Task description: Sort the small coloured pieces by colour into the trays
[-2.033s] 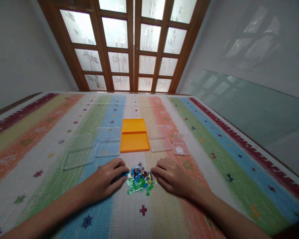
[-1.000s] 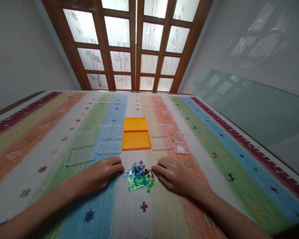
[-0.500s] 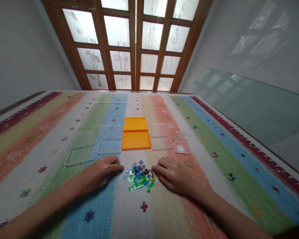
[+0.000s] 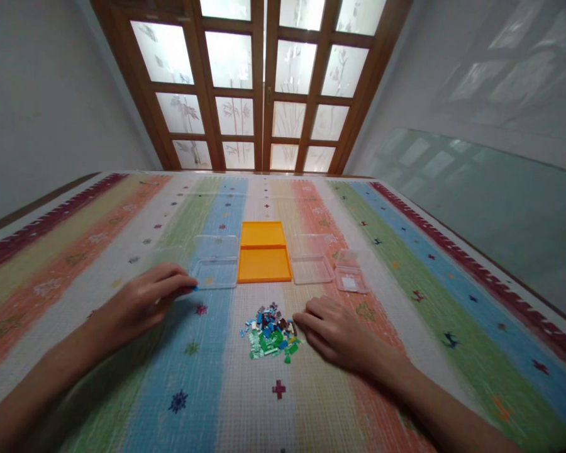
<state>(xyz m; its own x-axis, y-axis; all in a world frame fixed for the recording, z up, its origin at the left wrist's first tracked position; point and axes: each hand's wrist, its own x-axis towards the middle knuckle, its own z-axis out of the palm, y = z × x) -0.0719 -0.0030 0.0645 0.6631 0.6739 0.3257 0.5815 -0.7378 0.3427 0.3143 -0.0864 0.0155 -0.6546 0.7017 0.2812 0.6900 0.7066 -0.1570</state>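
A small heap of tiny bricks (image 4: 270,333), mostly green, blue and dark red, lies on a striped mat (image 4: 226,390). My left hand (image 4: 139,303) is up and to the left of the heap, pinching a tiny blue brick (image 4: 195,289) at its fingertips, just in front of a clear open box (image 4: 216,264) and over the leftmost clear box, which it mostly hides. My right hand (image 4: 332,331) rests on the mat with fingers curled, its fingertips touching the heap's right edge.
A row of open boxes stands behind the heap: an orange box (image 4: 263,254) in the middle, a clear box (image 4: 312,260) to its right and a smaller clear box (image 4: 349,275) beyond. Wooden glazed doors (image 4: 264,88) stand at the far end. A wall runs along the right.
My left hand has left the heap and moved up and left with a tiny blue brick pinched in its fingers. My right hand has stayed at the heap's right edge.
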